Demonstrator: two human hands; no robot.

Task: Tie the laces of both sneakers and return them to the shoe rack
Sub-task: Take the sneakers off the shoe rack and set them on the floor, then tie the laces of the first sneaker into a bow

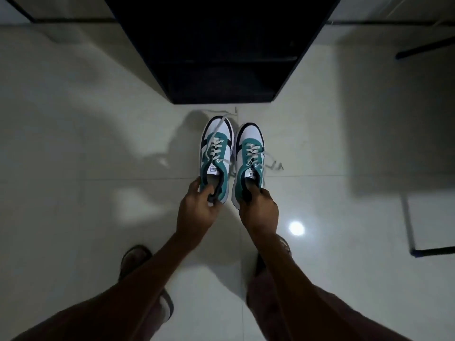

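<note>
Two white, teal and dark sneakers sit side by side with toes pointing away from me, just in front of the dark shoe rack (221, 57). My left hand (197, 205) grips the heel collar of the left sneaker (216, 153). My right hand (258, 207) holds the heel of the right sneaker (250, 156), fingers inside the opening. Loose white laces trail from both shoes: one runs forward over the left toe, others lie on the floor to the right. Whether the soles touch the floor I cannot tell.
Glossy white floor tiles (98, 143) surround the spot. My feet in dark sandals (134, 259) stand below the hands. A dark metal frame leg (418, 252) stands at the right, and a dark bar (423, 49) at the upper right.
</note>
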